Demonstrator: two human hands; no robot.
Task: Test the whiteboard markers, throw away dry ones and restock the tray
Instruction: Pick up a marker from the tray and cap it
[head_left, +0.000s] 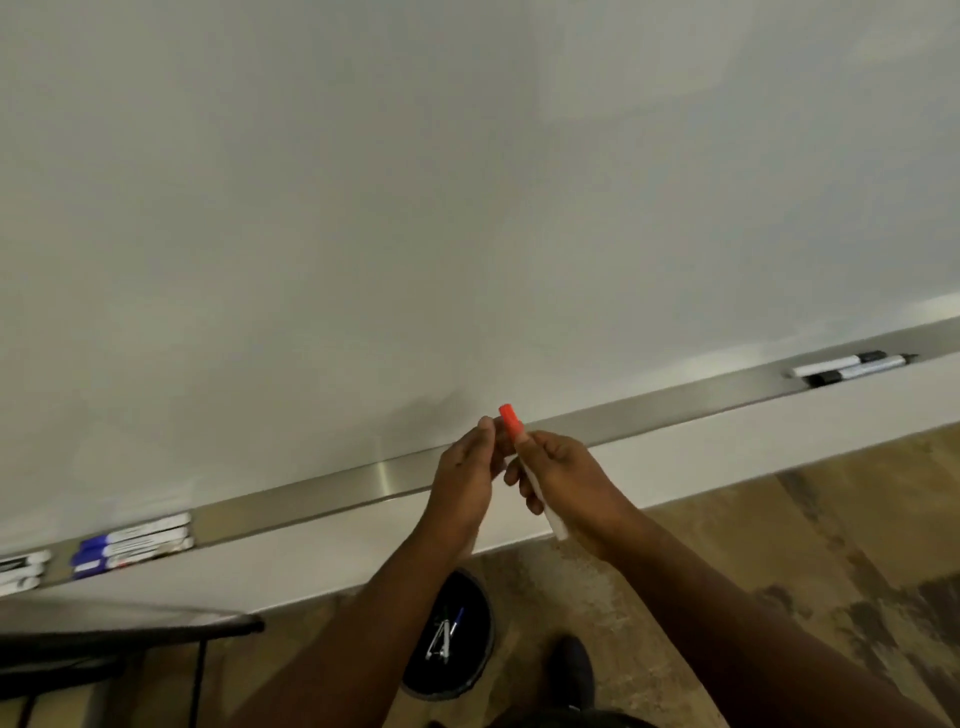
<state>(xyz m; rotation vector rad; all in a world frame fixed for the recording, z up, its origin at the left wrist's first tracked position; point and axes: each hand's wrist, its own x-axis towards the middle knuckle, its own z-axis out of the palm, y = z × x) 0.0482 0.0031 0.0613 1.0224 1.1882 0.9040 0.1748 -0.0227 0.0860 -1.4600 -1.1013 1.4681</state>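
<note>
I hold a red marker (527, 462) in front of the whiteboard (467, 182), just above the long metal tray (649, 408). My right hand (563, 480) has its fingers curled around the white body. My left hand (467, 467) is up beside the red cap (510, 418), with its fingertips right by it, but I cannot tell if they pinch the cap or only touch it. I think I am about to pull the cap off to try the pen. If I pull too hard, the cap could pop away and fall to the floor, or drop into the black bin (451, 636) near my foot, where some old pens lie. Ink could get on my fingers too. Blue markers (132, 545) lie on the tray far to the left, and black markers (852, 366) far to the right.
</note>
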